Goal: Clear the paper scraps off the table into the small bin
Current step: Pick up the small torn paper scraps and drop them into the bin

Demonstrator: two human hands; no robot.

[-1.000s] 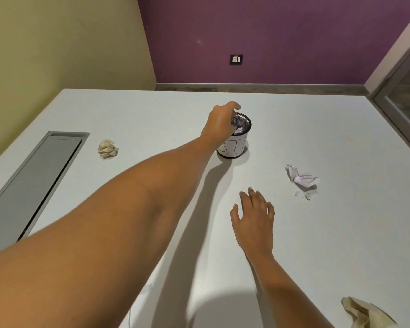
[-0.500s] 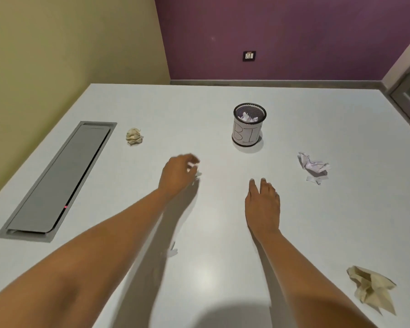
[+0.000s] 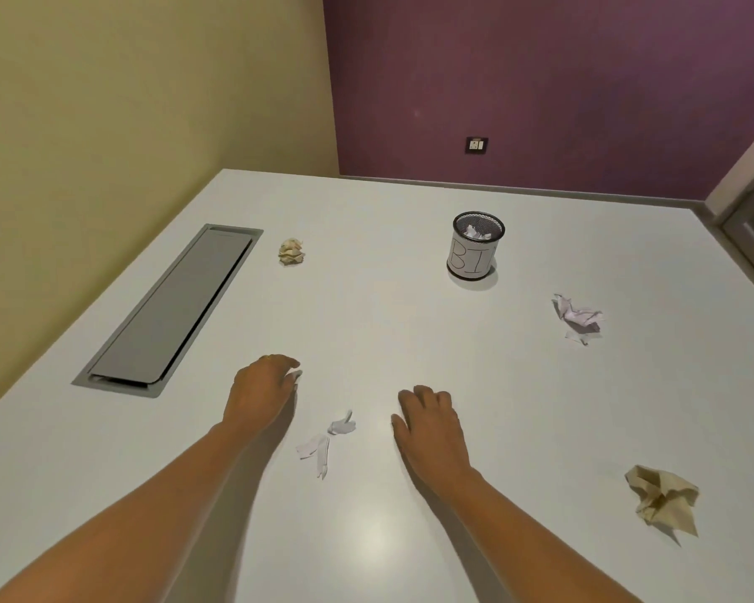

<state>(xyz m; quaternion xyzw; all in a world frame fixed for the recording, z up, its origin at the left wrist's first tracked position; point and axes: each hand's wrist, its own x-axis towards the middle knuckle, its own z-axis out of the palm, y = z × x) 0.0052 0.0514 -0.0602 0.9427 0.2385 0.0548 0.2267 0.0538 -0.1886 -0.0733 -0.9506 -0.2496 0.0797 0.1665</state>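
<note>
Head view: left hand (image 3: 262, 385) curls over a tiny white paper scrap (image 3: 296, 375), grip unclear; right hand (image 3: 429, 422) rests empty, loosely curled. Torn white paper strips (image 3: 321, 448) between the hands look feather-light and limp, so pinch them mid-length.

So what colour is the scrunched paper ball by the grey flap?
The paper ball is cream, seen in the head view.

Single head-worn view, looking forward and down
The wide lens sits above and behind the left hand (image 3: 260, 391) and right hand (image 3: 429, 422), close to both; the table (image 3: 366, 298) runs beyond the fingers to the purple wall (image 3: 540, 80).
</note>
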